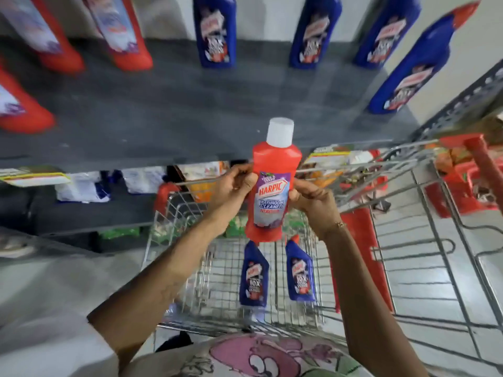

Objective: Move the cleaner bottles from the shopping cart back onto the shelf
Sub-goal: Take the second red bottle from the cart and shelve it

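Observation:
I hold a red cleaner bottle (275, 170) with a white cap upright over the shopping cart (190, 268), just in front of the dark shelf (190, 110). My left hand (234, 189) grips its left side and my right hand (310, 200) grips its right side. Two blue cleaner bottles (254, 276) (300, 273) lie on the cart's wire floor below. On the shelf stand red bottles (122, 31) at the left and blue bottles (216, 31) at the middle and right.
A second wire cart (435, 227) with red trim stands to the right. A lower shelf (81, 208) behind the cart holds white packets and other goods. Price tags hang on the shelf's front edge.

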`<state>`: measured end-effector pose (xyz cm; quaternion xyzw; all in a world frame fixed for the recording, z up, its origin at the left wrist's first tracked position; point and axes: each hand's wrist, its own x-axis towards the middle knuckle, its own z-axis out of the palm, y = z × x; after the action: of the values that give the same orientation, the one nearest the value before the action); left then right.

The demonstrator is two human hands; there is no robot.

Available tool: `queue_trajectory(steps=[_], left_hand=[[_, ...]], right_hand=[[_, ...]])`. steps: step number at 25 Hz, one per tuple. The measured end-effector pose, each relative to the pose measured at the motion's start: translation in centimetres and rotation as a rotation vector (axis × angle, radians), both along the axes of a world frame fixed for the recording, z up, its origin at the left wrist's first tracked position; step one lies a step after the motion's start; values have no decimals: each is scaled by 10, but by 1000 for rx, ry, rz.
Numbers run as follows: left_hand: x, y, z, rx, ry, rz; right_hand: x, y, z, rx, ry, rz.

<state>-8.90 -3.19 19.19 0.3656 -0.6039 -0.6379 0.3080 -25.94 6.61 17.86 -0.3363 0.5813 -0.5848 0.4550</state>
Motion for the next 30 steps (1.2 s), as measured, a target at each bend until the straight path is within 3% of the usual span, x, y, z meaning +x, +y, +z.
queue_trajectory(steps=[6,12,19,28,30], left_hand=[[102,-78,84,-207,68,131],[186,-152,113,-343,69,256],[218,-226,105,-402,49,288],[217,-232,90,-396,34,275],[216,-218,85,-440,19,373]], right_hand=[[85,-106,80,-189,91,97],[175,-205,111,-229,142,147],[219,-278,109,-237,156,90],[218,-295,93,-220,100,125],[219,-289,97,-230,65,145]])
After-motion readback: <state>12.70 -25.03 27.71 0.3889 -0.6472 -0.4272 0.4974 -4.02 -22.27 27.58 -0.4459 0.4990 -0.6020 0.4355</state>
